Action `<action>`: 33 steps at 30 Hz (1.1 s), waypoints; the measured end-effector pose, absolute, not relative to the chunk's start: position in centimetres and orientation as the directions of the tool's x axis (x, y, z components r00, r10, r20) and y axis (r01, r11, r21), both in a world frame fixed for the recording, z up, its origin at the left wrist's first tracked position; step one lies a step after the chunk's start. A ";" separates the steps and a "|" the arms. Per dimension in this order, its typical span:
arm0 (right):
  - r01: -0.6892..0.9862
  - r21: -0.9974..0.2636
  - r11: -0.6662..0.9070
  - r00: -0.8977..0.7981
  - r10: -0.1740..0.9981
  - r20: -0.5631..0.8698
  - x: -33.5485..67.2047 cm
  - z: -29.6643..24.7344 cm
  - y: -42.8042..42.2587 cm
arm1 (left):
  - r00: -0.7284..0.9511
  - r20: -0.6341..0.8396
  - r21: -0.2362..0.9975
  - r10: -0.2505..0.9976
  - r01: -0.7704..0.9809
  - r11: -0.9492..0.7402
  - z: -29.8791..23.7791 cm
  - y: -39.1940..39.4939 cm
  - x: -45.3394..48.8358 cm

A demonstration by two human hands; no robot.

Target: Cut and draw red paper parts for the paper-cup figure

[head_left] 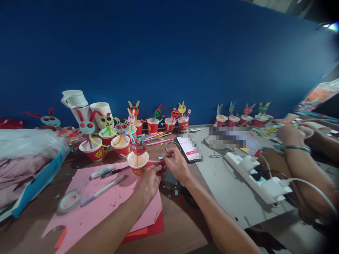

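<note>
My left hand (150,180) and my right hand (177,164) meet over the table, both pinching a small red paper piece (162,161) between the fingertips. Just left of them stands a red paper cup (137,165) with a red bunny face on coloured sticks. A straw-like arm reaches from that cup towards the red piece. Under my left forearm lies a pink paper sheet (97,208) on top of red and orange sheets.
Several decorated bunny cups (106,135) line the back by the blue wall. A tape roll (70,200), pens (103,190), a glue stick (103,171), a phone (188,148) and a white power strip (254,176) lie around. Another person's arm (302,158) works at right. A plastic bag (29,144) sits at left.
</note>
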State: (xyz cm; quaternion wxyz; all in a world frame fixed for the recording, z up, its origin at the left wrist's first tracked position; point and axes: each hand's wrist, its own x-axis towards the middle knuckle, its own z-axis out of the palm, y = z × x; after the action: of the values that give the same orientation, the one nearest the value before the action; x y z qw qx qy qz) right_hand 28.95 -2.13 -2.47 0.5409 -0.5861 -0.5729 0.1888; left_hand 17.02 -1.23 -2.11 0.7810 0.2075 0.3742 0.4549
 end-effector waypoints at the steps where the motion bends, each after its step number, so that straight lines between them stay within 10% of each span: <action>1: 0.481 -0.843 0.242 0.268 0.875 0.404 29.0 -2.5 -2.2 | 0.309 -0.393 0.667 0.866 -0.553 0.499 -2.1 -1.3 17.0; 33: 0.448 -0.881 0.148 0.299 0.904 0.304 31.5 -1.8 -1.3 | 0.262 -0.362 0.731 0.895 -0.515 0.446 -2.9 -1.5 17.1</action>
State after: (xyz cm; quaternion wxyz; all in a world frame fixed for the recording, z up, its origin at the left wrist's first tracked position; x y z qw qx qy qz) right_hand 31.46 -1.27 -1.82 0.5210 -0.6149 -0.5501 0.2188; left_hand 17.10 -1.50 -2.88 0.7560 0.2436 0.3894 0.4664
